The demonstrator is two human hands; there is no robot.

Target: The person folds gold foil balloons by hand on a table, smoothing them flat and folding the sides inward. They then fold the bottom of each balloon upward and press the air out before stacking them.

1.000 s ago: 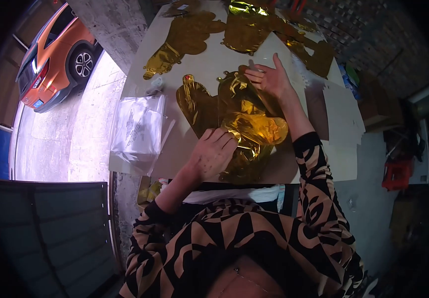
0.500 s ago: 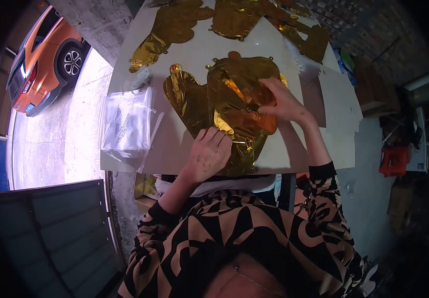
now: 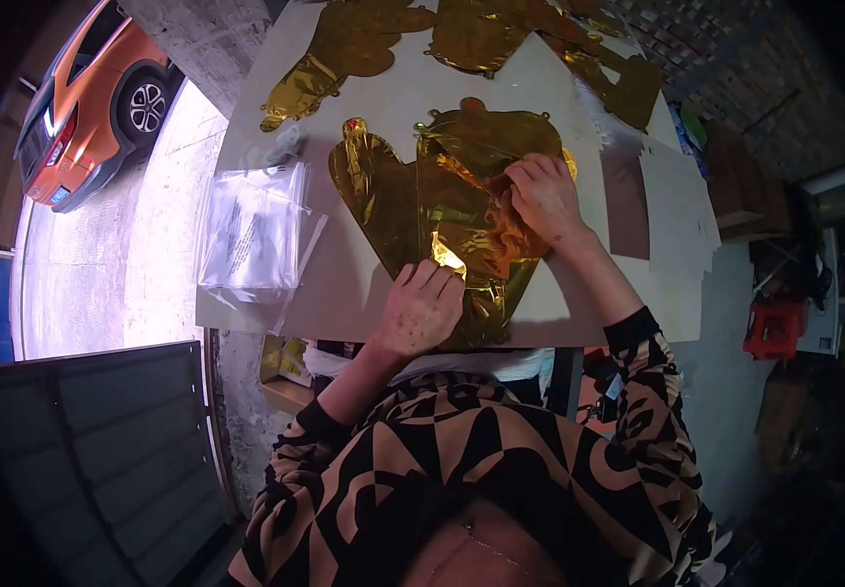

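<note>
Flat gold foil balloons [image 3: 452,147] with small tabs along their edges lie overlapped in front of me on the table. My left hand [image 3: 422,308] is closed on the lower left part of the foil, where a bright crease shows above the fingertips. Farther up on the right, my right hand [image 3: 547,203] has its fingers curled together on the right side of the top balloon, and the foil below them is crumpled. A lobed gold piece [image 3: 368,171] with a reddish tip sticks out at the left of the stack.
More gold foil balloons [image 3: 354,49] lie along the far side of the table [image 3: 579,303]. A pile of clear plastic bags [image 3: 254,230] rests at the left, and pale cardboard sheets [image 3: 672,205] at the right. An orange car [image 3: 99,108] stands outside; a red stool [image 3: 773,328] is on the floor.
My right hand's spread fingers have closed on the foil's right side, which has bunched up. The left hand keeps its hold. The whole view has shifted slightly.
</note>
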